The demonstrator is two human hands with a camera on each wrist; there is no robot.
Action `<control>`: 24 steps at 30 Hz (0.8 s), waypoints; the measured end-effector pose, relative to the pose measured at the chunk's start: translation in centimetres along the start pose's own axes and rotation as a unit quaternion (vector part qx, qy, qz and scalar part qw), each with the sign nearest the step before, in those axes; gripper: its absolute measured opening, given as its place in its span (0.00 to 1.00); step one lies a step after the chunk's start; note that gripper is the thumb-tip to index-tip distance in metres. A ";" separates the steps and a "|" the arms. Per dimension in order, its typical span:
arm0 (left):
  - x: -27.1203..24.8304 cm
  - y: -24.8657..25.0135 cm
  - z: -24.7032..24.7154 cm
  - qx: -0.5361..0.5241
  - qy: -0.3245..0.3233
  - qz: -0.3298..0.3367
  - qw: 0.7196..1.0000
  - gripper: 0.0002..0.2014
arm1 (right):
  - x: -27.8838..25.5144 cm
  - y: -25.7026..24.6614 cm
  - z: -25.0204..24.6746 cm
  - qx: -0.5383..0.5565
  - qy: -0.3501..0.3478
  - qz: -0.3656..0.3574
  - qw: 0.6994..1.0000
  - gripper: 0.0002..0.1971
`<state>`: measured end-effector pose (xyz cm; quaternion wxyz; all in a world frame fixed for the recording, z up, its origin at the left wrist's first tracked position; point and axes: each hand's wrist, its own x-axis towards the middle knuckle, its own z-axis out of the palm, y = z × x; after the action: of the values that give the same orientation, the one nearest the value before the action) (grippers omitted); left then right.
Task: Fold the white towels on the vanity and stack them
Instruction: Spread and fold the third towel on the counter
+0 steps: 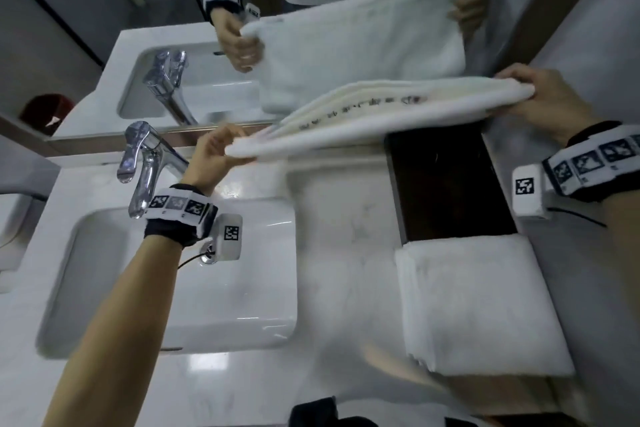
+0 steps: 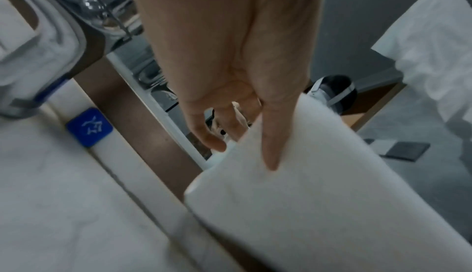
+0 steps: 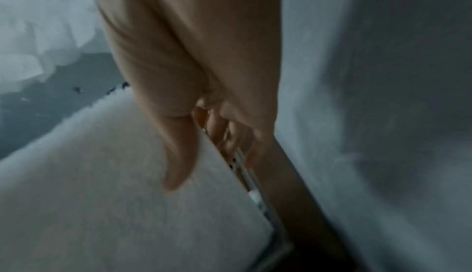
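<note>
A folded white towel (image 1: 374, 121) with a line of dark lettering hangs in the air above the vanity counter (image 1: 346, 270), close to the mirror. My left hand (image 1: 221, 149) pinches its left end, thumb on top (image 2: 270, 145). My right hand (image 1: 540, 97) grips its right end, thumb laid over the cloth (image 3: 178, 165). The same towel fills the lower right of the left wrist view (image 2: 332, 205) and the lower left of the right wrist view (image 3: 114, 205). A second folded white towel (image 1: 478, 305) lies flat on the near end of a dark tray (image 1: 446, 184).
A white sink basin (image 1: 166, 288) with a chrome tap (image 1: 145, 163) sits at the left. The mirror (image 1: 311, 28) runs along the back and repeats the towel and hands. A grey wall (image 1: 606, 28) closes the right side. A dark object (image 1: 322, 412) lies at the counter's near edge.
</note>
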<state>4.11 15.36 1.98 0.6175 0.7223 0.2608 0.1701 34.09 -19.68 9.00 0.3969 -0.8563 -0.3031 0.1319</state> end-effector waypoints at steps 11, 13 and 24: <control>-0.5 -6.9 2.9 0.186 0.013 -0.159 0.970 0.13 | -1.8 5.8 3.7 -0.133 -0.082 0.251 0.955 0.11; 0.5 -7.6 4.4 0.220 0.041 -0.217 0.950 0.16 | -1.3 6.4 4.9 -0.104 -0.080 0.279 0.951 0.15; 1.2 -8.0 9.9 0.149 0.053 -0.315 0.936 0.20 | 0.5 6.4 7.3 -0.147 -0.160 0.347 0.912 0.37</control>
<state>9.38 8.91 -7.72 0.5103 0.6768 0.5294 -0.0360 33.70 -18.23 -0.63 0.1424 -0.9237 -0.0621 0.3502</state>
